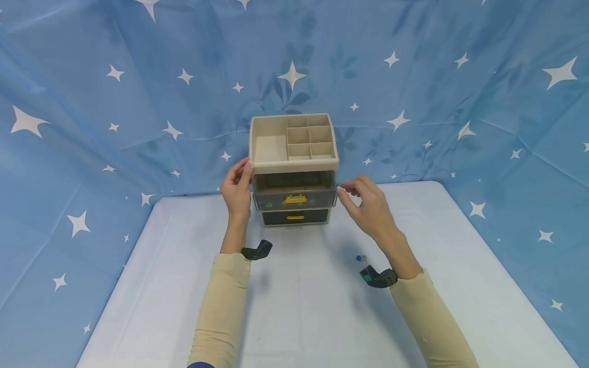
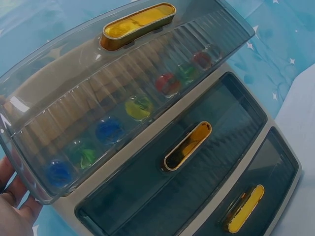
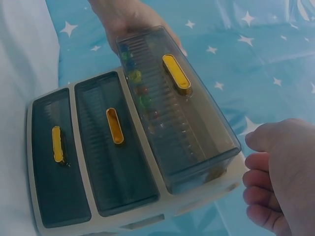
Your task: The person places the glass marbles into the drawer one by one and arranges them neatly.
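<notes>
A beige drawer organizer (image 1: 296, 166) stands at the back of the table. Its clear top drawer (image 1: 294, 199) is pulled out and has a gold handle (image 2: 140, 22). Several glass marbles lie in a row inside, among them a yellow marble (image 2: 139, 107) and a red marble (image 2: 168, 84). My left hand (image 1: 237, 194) rests against the organizer's left side, thumb near the front upper corner. Beside the drawer's right front corner is my right hand (image 1: 368, 207), its fingers loosely bent and holding nothing; whether a fingertip touches the drawer I cannot tell.
Two lower drawers with gold handles, the middle drawer (image 3: 115, 147) and the bottom drawer (image 3: 59, 182), are closed. A blue marble (image 1: 358, 258) and a greenish marble (image 1: 364, 257) lie on the white table (image 1: 294, 301) near my right wrist. A blue star-patterned curtain (image 1: 184, 102) hangs behind.
</notes>
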Demonstrator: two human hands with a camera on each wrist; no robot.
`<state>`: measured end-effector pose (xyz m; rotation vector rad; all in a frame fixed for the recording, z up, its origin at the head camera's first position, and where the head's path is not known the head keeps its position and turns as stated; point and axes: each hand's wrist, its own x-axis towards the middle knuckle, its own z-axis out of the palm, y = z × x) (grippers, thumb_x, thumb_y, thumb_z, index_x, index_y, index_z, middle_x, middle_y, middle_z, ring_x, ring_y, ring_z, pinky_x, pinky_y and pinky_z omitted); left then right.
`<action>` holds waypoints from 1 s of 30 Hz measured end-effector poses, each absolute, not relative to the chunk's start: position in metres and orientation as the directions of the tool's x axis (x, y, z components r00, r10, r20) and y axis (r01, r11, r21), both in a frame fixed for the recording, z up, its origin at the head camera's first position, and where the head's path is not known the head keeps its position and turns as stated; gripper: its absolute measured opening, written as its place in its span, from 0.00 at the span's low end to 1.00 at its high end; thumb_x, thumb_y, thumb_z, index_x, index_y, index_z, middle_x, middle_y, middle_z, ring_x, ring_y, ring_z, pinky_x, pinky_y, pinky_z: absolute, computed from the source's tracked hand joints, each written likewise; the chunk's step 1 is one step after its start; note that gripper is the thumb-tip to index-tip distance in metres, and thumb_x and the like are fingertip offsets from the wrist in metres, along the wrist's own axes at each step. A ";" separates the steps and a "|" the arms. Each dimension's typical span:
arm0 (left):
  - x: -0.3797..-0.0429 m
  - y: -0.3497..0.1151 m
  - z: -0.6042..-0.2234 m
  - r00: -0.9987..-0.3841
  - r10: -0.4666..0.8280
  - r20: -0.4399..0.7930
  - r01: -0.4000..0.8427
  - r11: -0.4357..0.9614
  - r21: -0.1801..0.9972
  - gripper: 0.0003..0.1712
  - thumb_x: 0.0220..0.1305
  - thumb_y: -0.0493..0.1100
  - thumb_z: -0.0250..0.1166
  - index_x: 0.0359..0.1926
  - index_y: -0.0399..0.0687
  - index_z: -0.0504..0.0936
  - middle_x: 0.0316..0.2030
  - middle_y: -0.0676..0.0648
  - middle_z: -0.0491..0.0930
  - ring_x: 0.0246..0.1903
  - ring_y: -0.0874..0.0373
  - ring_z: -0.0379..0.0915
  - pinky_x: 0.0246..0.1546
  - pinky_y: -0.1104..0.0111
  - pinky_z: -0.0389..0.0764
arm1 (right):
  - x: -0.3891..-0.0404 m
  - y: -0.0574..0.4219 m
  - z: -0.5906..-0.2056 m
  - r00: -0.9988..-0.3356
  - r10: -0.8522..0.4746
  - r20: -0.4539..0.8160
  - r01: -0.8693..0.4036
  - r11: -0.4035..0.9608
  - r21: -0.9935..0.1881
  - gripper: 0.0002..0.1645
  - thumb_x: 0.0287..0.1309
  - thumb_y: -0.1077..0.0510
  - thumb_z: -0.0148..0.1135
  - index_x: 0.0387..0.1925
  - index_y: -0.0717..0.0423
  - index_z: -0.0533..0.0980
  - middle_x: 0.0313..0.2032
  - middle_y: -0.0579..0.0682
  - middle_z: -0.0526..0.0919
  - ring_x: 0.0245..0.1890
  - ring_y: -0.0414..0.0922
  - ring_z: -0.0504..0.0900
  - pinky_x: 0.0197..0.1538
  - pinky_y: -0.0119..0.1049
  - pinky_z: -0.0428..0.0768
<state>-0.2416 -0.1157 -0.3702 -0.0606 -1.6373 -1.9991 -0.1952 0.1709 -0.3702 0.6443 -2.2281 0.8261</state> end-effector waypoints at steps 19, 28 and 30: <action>-0.242 -0.116 -0.371 -0.844 -0.381 0.377 0.438 -0.084 0.895 0.18 0.69 0.42 0.65 0.55 0.36 0.83 0.37 0.61 0.84 0.36 0.65 0.75 0.40 0.70 0.78 | -0.182 0.186 -0.382 -0.699 -0.168 0.695 -0.572 0.715 -0.403 0.11 0.60 0.60 0.70 0.41 0.63 0.81 0.36 0.55 0.81 0.37 0.48 0.79 0.40 0.43 0.81; -0.241 -0.116 -0.370 -0.845 -0.381 0.375 0.434 -0.079 0.897 0.18 0.68 0.42 0.66 0.54 0.36 0.83 0.37 0.61 0.84 0.36 0.65 0.75 0.42 0.69 0.78 | -0.176 0.192 -0.392 -0.725 -0.154 0.671 -0.551 0.714 -0.432 0.11 0.59 0.61 0.70 0.41 0.63 0.81 0.36 0.55 0.81 0.36 0.47 0.78 0.40 0.43 0.80; -0.241 -0.116 -0.370 -0.844 -0.382 0.376 0.435 -0.080 0.897 0.18 0.68 0.42 0.66 0.54 0.36 0.83 0.37 0.61 0.84 0.36 0.65 0.75 0.42 0.67 0.78 | -0.175 0.193 -0.395 -0.726 -0.152 0.670 -0.549 0.714 -0.434 0.11 0.59 0.61 0.70 0.41 0.63 0.81 0.35 0.55 0.81 0.36 0.48 0.78 0.39 0.44 0.80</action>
